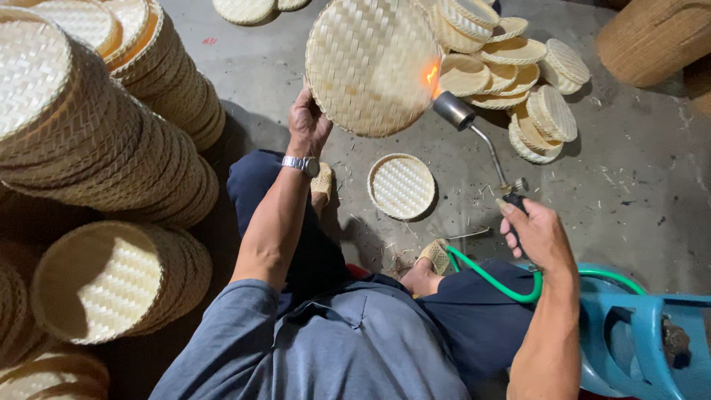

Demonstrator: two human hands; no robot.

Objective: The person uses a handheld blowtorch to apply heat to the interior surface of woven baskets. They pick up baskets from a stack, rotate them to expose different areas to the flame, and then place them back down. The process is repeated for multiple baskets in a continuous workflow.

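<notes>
Above the concrete floor (652,163), my left hand (307,126) pinches the lower rim of the light, stiff, scorchable woven tray (370,63), held upright, while my right hand (541,237) grips the gas torch (481,141), flame licking its edge.

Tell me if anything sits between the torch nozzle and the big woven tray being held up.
Nothing visible does. The torch in the right hand points its nozzle at the edge of the large woven tray held by the left hand; only a small flame bridges the gap.
</notes>
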